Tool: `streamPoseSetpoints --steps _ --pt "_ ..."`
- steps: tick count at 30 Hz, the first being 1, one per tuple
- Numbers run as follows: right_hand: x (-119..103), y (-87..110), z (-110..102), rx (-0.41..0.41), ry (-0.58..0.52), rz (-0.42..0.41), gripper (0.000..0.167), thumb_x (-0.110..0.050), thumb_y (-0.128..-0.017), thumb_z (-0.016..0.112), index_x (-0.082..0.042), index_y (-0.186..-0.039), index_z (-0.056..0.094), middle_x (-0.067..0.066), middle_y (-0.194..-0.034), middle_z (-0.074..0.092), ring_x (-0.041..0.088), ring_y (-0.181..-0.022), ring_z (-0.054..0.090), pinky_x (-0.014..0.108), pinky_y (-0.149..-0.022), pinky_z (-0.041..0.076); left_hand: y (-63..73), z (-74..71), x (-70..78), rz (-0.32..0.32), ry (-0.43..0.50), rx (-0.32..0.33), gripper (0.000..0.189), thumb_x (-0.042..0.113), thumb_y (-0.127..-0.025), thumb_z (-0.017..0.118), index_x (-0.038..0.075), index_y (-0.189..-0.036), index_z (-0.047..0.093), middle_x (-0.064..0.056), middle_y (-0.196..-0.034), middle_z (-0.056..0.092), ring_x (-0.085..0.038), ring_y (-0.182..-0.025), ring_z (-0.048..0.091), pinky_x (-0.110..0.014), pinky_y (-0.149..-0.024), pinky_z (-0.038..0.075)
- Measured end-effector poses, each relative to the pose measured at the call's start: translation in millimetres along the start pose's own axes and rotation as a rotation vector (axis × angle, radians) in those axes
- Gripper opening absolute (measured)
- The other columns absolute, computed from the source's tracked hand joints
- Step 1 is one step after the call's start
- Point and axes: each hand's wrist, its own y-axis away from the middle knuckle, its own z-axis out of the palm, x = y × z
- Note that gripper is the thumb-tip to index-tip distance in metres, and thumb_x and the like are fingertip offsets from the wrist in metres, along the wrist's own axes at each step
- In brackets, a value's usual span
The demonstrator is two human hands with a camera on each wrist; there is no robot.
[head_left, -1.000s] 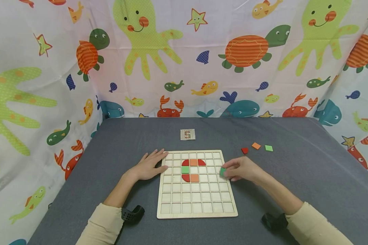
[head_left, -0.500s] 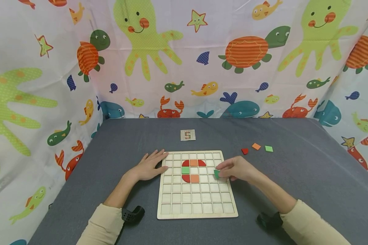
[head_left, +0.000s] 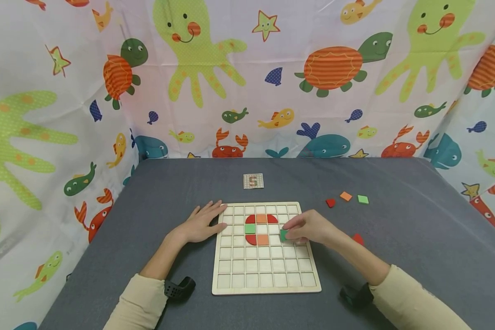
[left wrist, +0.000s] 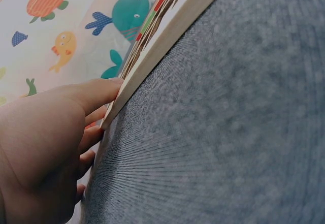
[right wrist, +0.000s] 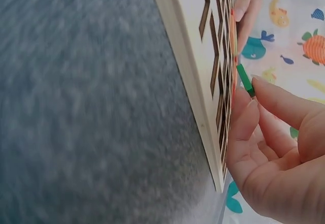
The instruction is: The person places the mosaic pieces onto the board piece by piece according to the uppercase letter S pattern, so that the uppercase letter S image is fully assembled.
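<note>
A wooden grid board (head_left: pixel 251 278) lies flat on the grey table. Set in its upper cells are red rounded tiles (head_left: pixel 250 239), orange square tiles (head_left: pixel 262 239) and a light green square tile (head_left: pixel 250 228). My right hand (head_left: pixel 313 227) pinches a dark green tile (right wrist: pixel 245 80) between thumb and finger, above the board's right half. In the right wrist view that tile is tilted, close over the grid. My left hand (head_left: pixel 200 223) has its fingers spread, with its fingertips touching the board's left edge. The left wrist view shows the thumb (left wrist: pixel 104 93) against that edge.
Behind the board lies a small pattern card (head_left: pixel 253 181). Loose tiles sit at the right: a red one (head_left: pixel 330 202), an orange one (head_left: pixel 346 196) and a light green one (head_left: pixel 363 199). Another red piece (head_left: pixel 358 239) shows partly behind the right forearm. A printed curtain (head_left: pixel 272 68) stands behind the table.
My right hand has moved left over the board, carrying the dark green tile from the right edge further inward. A red piece beside the right forearm has come into view. The left hand stays put.
</note>
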Motion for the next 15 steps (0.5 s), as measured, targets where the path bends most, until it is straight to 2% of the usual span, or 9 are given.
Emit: streamPoseSetpoints --steps 9,15 --pt "-6 -3.4 14 0.03 0.018 0.05 0.022 -0.007 -0.082 0.075 0.001 -0.102 0.072 0.005 -0.086 0.07 0.015 -0.074 0.065 0.032 -0.064 0.054 0.3 -1.0 1.7 -0.003 -0.001 -0.003 0.065 0.038 -0.098 0.052 0.007 -0.15 0.03 -0.016 -0.154 0.024 -0.038 -0.142 0.012 -0.061 -0.108 0.004" --pt "-9 -4.6 20 0.032 0.004 0.055 0.021 -0.005 -0.082 0.075 0.002 -0.101 0.072 0.007 -0.082 0.07 0.017 -0.072 0.067 0.031 -0.062 0.054 0.1 -0.8 1.6 -0.006 -0.002 -0.002 0.065 0.038 -0.098 0.052 0.007 -0.15 0.03 -0.016 -0.154 0.024 -0.038 -0.142 0.012 -0.061 -0.108 0.004"
